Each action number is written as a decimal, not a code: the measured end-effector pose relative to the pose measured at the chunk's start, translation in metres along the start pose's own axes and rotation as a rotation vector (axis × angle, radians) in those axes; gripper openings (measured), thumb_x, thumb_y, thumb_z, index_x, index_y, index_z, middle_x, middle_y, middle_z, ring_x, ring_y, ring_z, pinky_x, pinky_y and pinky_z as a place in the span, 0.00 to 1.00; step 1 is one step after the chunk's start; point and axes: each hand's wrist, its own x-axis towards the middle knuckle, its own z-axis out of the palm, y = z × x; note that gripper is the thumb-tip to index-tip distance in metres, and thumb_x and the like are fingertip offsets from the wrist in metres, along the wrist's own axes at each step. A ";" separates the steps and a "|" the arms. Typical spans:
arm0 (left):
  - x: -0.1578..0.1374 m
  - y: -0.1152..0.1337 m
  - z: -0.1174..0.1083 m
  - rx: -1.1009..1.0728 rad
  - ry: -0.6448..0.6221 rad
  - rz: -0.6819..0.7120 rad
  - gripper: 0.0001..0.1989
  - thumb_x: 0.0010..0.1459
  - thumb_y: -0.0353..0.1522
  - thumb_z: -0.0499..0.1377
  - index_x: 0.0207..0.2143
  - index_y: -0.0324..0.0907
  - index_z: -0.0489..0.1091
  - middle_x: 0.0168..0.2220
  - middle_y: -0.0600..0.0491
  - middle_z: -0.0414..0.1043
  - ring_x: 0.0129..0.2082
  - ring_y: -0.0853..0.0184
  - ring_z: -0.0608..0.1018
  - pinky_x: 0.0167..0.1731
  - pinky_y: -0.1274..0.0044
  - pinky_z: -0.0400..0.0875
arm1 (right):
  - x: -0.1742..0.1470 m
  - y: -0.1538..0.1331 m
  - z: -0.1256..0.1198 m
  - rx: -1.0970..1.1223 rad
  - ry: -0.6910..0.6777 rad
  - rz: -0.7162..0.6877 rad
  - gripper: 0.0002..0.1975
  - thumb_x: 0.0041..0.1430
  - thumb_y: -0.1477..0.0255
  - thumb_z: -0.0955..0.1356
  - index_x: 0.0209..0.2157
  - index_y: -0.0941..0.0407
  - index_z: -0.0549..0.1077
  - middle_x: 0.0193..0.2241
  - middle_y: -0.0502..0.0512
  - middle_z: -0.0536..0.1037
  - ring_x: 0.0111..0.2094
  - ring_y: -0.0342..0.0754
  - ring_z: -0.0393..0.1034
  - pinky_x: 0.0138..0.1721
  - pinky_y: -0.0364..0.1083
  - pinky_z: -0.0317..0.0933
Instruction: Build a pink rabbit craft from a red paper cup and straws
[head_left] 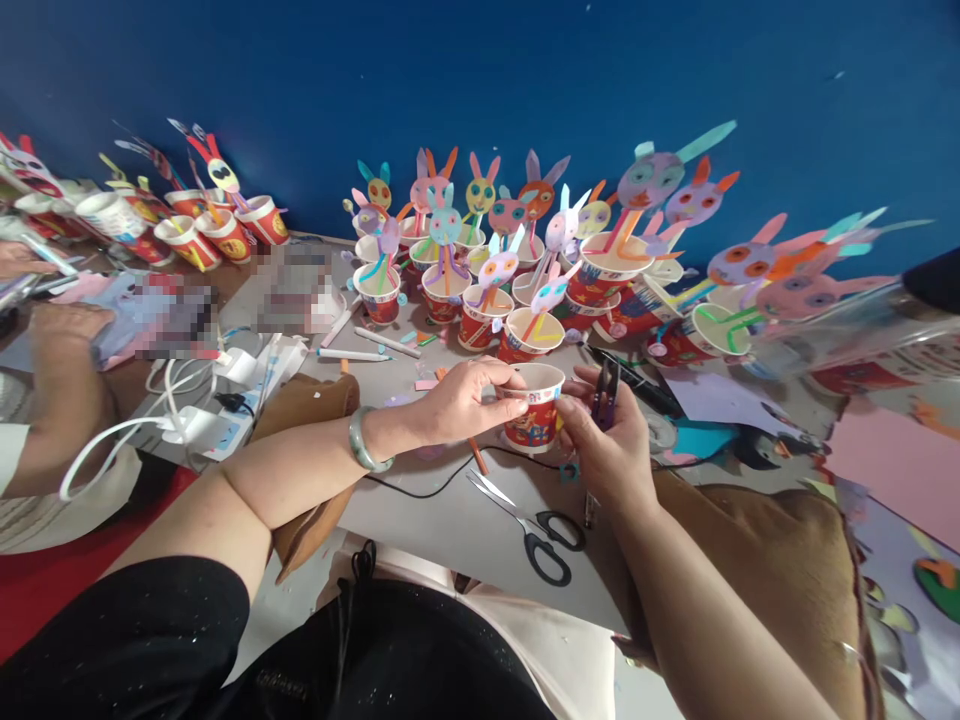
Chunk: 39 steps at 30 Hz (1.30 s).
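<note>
One cup (532, 422) pinched in left hand (476, 402), right hand (621, 455) gripping dark tool (613, 385), scissors (526, 518) near table (480, 545) edge

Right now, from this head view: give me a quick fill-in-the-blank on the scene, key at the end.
1. Between the left hand and right hand is a red paper ____.
2. The scissors have ____ handles.
3. The wall is ____.
4. The power strip lies on the person's ____ side.

Missing words: cup; black; blue; left.

Blocked ahead by round red paper cup (531, 428) and rabbit-headed red paper cups (480, 328) behind; passable over flat grey tabletop (450, 528) left of black-handled metal scissors (523, 517).
</note>
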 end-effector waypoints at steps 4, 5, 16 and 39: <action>0.003 -0.008 0.002 -0.151 0.044 -0.137 0.09 0.59 0.36 0.63 0.34 0.38 0.75 0.33 0.53 0.77 0.34 0.70 0.75 0.36 0.78 0.70 | -0.001 0.000 0.001 0.080 0.113 -0.018 0.19 0.60 0.52 0.74 0.41 0.51 0.71 0.31 0.47 0.76 0.15 0.36 0.53 0.15 0.41 0.54; 0.004 -0.011 0.002 -0.195 0.050 -0.158 0.09 0.59 0.36 0.64 0.34 0.38 0.74 0.33 0.53 0.77 0.34 0.71 0.75 0.37 0.78 0.70 | -0.002 -0.001 0.002 0.096 0.112 -0.036 0.17 0.62 0.53 0.72 0.40 0.51 0.70 0.28 0.45 0.74 0.14 0.37 0.52 0.14 0.41 0.53; 0.000 -0.008 0.006 -0.266 0.111 -0.243 0.09 0.63 0.36 0.60 0.37 0.38 0.68 0.37 0.50 0.75 0.34 0.70 0.75 0.35 0.78 0.69 | -0.035 -0.009 0.005 0.001 -0.231 -0.072 0.22 0.68 0.49 0.64 0.37 0.53 0.74 0.21 0.48 0.66 0.21 0.43 0.57 0.20 0.44 0.50; 0.000 -0.008 0.009 -0.167 0.088 -0.103 0.09 0.62 0.35 0.61 0.31 0.39 0.69 0.29 0.55 0.73 0.30 0.72 0.73 0.34 0.78 0.70 | -0.033 -0.009 0.018 0.221 -0.431 0.310 0.20 0.69 0.51 0.64 0.39 0.54 0.72 0.17 0.43 0.65 0.14 0.39 0.50 0.16 0.43 0.45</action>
